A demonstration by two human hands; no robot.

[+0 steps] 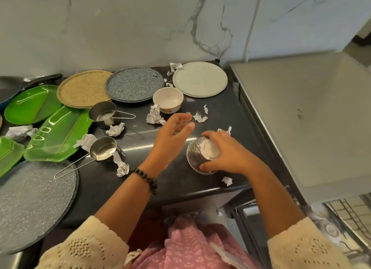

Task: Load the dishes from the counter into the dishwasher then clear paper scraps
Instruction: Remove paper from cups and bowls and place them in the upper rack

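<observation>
My right hand (224, 154) grips a small patterned bowl (195, 155) turned upside down, its white foot facing up, just above the black counter (180, 180). My left hand (172, 136) hovers open beside it, fingers relaxed, holding nothing. A cream bowl (168, 100) stands upright behind my left hand. Crumpled paper scraps (154, 116) lie scattered across the counter. The dishwasher rack (351, 212) shows at the lower right, below the counter edge.
Plates line the back: a pale one (199, 79), a speckled blue one (134, 84), a woven tan one (83, 89). Green leaf-shaped dishes (56, 134), two steel measuring cups (102, 149) and a large grey speckled plate (32, 204) fill the left. A steel surface (311, 112) stands right.
</observation>
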